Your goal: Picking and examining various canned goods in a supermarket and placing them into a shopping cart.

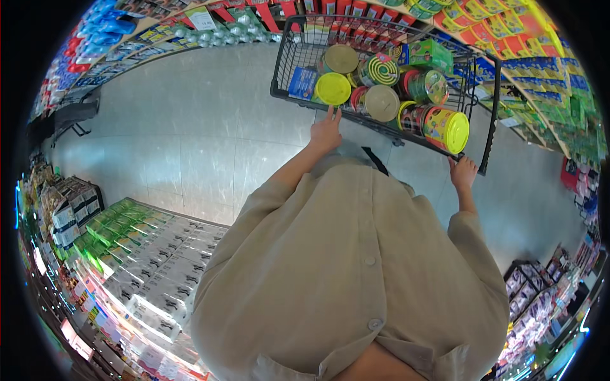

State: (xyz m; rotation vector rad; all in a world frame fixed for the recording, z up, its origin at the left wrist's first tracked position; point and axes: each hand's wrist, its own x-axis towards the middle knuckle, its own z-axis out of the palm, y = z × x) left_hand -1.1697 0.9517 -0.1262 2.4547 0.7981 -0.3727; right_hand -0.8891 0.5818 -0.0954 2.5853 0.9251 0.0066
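A black wire shopping cart [487, 114] stands before me, holding several plastic tubs and boxes. My left hand [328, 129] is at the cart's near rim, just below an upright tub with a yellow lid [333, 89]; whether it grips the rim is unclear. My right hand [462, 171] is closed on the near rim, close to the handle end. Beside it, a tub with a yellow lid [456, 133] lies tilted on its side. A green box [431, 56] and a blue box [302, 83] are in the cart, with a tub with a green spiral lid [382, 69] between them.
Stocked shelves [533, 90] run close behind and right of the cart. Stacked white packs [162, 257] and green packs [121, 224] form a low display at lower left. Grey tiled floor [190, 119] lies left of the cart. A dark-clothed person's leg [76, 112] seems visible at far left.
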